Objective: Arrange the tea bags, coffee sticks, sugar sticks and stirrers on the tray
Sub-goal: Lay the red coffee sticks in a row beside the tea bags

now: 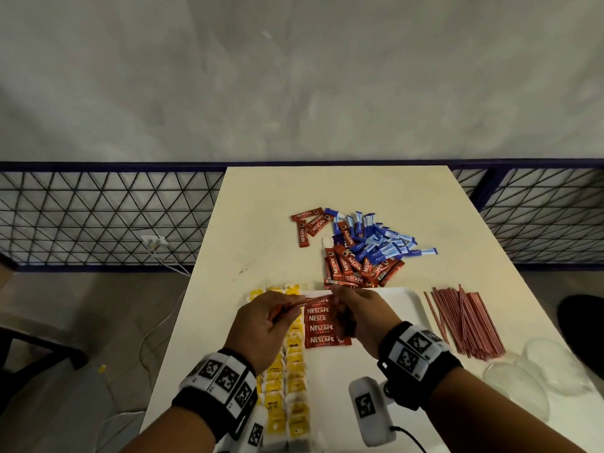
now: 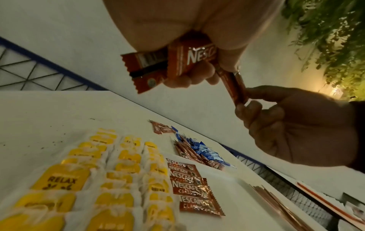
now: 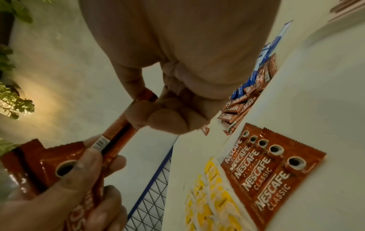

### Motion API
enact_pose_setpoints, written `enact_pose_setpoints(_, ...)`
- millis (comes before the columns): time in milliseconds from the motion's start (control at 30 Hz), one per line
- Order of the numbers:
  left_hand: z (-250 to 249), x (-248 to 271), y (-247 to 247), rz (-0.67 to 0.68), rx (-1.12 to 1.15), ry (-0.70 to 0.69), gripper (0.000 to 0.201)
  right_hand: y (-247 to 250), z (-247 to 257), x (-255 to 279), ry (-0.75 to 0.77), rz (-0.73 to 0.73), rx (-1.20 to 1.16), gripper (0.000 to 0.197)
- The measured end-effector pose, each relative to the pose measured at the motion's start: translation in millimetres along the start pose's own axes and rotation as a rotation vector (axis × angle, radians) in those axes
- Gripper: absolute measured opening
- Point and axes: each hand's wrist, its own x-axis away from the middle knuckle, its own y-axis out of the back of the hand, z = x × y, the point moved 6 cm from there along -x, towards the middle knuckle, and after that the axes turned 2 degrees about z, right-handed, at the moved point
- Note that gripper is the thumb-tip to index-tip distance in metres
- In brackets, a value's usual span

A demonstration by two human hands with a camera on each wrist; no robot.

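Pulling one coffee stick (image 2: 235,87) from the bundle (image 2: 173,62) clutched in the left hand (image 1: 261,325), the right hand (image 1: 362,318) pinches its free end above the tray (image 1: 402,302), near the surface's near edge. Best lay it flush against the row of coffee sticks (image 1: 322,325), logo up, overlapping evenly.

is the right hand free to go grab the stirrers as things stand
Probably not yet: the right hand is pinching a coffee stick that the left hand also holds. The stirrers lie uncovered just to its right.
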Motion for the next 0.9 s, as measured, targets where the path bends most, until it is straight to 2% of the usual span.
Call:
enact_pose_setpoints(33,2,0,-2,0.02,0.011,0.014,0.029,0,1,1,0.008,0.008,-0.024,0.022)
enact_pose_setpoints(100,12,0,-3,-0.001,0.122,0.151,0.024,2,4,0,0.038,0.006,-0.033,0.011)
enact_pose_setpoints(167,23,-2,-1,-0.068,0.26,0.284,0.02,4,5,-1,0.067,0.016,-0.016,0.008)
enact_pose_setpoints(233,27,-5,2,-0.1,0.268,0.344,0.015,5,5,-1,0.08,0.019,0.01,0.006)
enact_pose_setpoints(367,22,-11,2,-0.063,0.146,0.325,0.011,11,2,0,0.098,-0.003,0.047,0.005)
enact_pose_setpoints(467,30,-10,3,-0.076,0.112,0.358,0.011,29,-7,0,0.084,-0.087,0.118,0.007)
enact_pose_setpoints(567,45,-4,9,-0.082,0.081,0.393,0.012,59,-35,2,-0.005,-0.183,0.202,0.008)
enact_pose_setpoints(700,59,5,14,-0.077,0.07,0.429,0.014,77,-89,2,-0.198,-0.176,0.375,0.013)
enact_pose_setpoints(900,66,15,20,-0.064,0.041,0.447,0.01,65,-112,-14,-0.267,-0.236,0.538,0.023)
